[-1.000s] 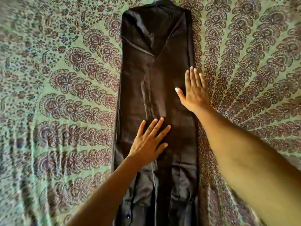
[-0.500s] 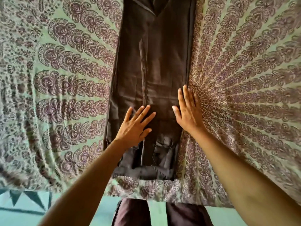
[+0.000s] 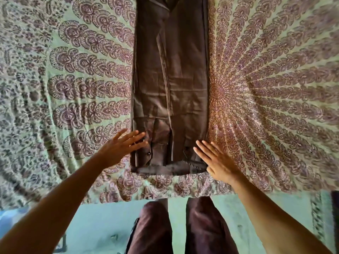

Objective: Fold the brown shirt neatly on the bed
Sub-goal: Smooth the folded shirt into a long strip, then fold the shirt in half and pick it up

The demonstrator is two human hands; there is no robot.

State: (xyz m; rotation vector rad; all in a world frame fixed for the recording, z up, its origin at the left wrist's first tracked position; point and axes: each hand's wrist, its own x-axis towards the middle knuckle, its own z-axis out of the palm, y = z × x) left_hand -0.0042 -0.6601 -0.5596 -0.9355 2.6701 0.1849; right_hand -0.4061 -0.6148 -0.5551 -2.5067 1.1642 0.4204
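**A:** Head view. How far along?

**B:** Shirt (image 3: 170,79) lies on the bed (image 3: 266,88) as a long narrow strip. Sides and sleeves are folded in, hem by the near edge, and the collar end runs out of frame at the far side. Lengthwise folds look done. I judge the crosswise folds, hem toward collar, are left.

**A:** Hands?

**B:** Left hand (image 3: 119,147): fingers straight and spread, tips over the near left corner, gripping nothing. It is blurred, so I cannot tell whether it touches. Right hand (image 3: 218,162): flat, fingers straight, at the near right corner. Its thumb side is over the shirt's edge, the rest over the bed. It holds nothing.

**A:** Anything else?

**B:** Legs (image 3: 152,226) standing on the floor (image 3: 110,220).
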